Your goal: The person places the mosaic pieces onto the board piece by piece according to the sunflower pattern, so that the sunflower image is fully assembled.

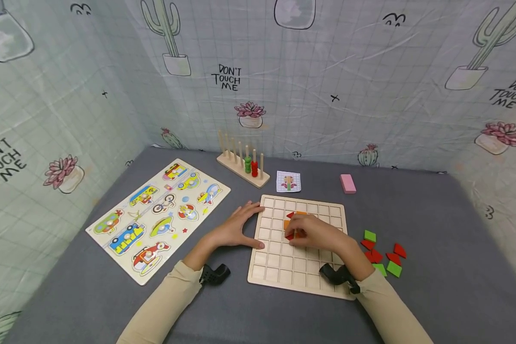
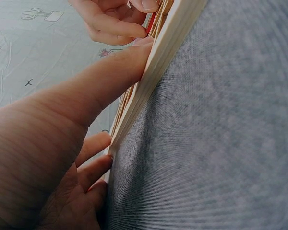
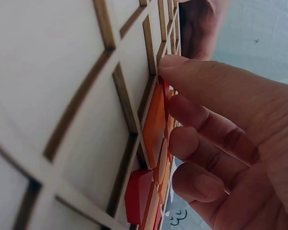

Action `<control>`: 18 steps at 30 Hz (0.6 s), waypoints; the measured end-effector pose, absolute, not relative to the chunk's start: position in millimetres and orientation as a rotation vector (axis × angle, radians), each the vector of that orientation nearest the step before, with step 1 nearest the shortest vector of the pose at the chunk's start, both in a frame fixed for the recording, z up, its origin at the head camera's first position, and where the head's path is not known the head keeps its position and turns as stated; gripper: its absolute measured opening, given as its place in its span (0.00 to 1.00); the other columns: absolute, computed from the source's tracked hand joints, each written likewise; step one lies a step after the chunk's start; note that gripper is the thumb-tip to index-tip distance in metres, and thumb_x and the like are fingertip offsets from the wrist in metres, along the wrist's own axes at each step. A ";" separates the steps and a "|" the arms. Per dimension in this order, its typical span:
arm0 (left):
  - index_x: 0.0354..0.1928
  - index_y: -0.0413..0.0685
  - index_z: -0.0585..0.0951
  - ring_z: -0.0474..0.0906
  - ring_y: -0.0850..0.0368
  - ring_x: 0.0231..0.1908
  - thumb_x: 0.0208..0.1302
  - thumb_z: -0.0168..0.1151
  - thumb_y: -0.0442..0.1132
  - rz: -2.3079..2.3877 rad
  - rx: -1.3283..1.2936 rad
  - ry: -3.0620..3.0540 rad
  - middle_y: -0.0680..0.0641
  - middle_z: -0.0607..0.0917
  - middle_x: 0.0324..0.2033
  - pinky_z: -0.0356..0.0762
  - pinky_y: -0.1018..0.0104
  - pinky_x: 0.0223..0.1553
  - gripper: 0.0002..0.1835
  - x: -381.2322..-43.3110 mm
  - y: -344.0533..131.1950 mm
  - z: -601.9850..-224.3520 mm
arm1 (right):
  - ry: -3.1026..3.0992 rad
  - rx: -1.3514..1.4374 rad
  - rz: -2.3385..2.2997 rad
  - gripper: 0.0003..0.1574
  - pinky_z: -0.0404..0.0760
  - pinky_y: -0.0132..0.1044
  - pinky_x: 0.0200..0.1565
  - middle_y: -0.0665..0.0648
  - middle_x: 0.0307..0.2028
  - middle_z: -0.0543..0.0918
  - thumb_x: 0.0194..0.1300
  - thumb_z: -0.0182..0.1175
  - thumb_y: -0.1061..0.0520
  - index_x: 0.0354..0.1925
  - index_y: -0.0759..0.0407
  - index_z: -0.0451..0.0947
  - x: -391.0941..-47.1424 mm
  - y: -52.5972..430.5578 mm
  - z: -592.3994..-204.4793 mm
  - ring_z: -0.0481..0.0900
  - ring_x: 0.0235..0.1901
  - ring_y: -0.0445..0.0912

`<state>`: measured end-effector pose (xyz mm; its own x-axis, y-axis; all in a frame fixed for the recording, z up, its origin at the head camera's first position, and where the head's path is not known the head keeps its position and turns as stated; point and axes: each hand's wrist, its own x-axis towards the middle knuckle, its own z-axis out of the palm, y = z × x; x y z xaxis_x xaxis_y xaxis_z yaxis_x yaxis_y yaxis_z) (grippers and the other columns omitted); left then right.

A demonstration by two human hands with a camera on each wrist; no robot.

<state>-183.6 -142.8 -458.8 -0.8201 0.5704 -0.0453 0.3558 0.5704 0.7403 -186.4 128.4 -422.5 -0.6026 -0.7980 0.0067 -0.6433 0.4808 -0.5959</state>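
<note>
A wooden grid board lies on the grey tabletop in the head view. My left hand rests at its left edge, thumb and fingers spread apart; in the left wrist view the thumb lies on the rim. Over the upper middle of the grid, my right hand pinches a red piece between thumb and index finger, down at a grid cell. Beside it sit an orange square and another red piece. The curled right fingers partly hide the pieces on the board.
Several loose red and green pieces lie right of the board. Behind it are a pattern card, a pink block and a peg stand with green and red beads. A vehicle puzzle board lies at left.
</note>
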 end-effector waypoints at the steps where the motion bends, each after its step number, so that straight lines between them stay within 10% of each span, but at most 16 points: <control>1: 0.74 0.46 0.60 0.37 0.44 0.76 0.50 0.77 0.49 1.099 0.768 2.526 0.42 0.54 0.75 0.32 0.49 0.75 0.51 -183.7 -142.6 -458.7 | 2.457 -1.225 -0.817 0.06 0.77 0.31 0.33 0.53 0.36 0.80 0.60 0.68 0.63 0.39 0.60 0.84 -186.3 128.8 -422.4 0.74 0.30 0.43; 18: 0.73 0.44 0.61 0.37 0.42 0.76 0.50 0.77 0.48 1.127 0.782 2.508 0.40 0.54 0.75 0.33 0.45 0.74 0.51 -183.7 -143.9 -458.1 | 2.525 -1.192 -0.849 0.08 0.78 0.34 0.38 0.50 0.36 0.81 0.61 0.68 0.59 0.40 0.58 0.84 -182.2 152.1 -423.9 0.74 0.34 0.42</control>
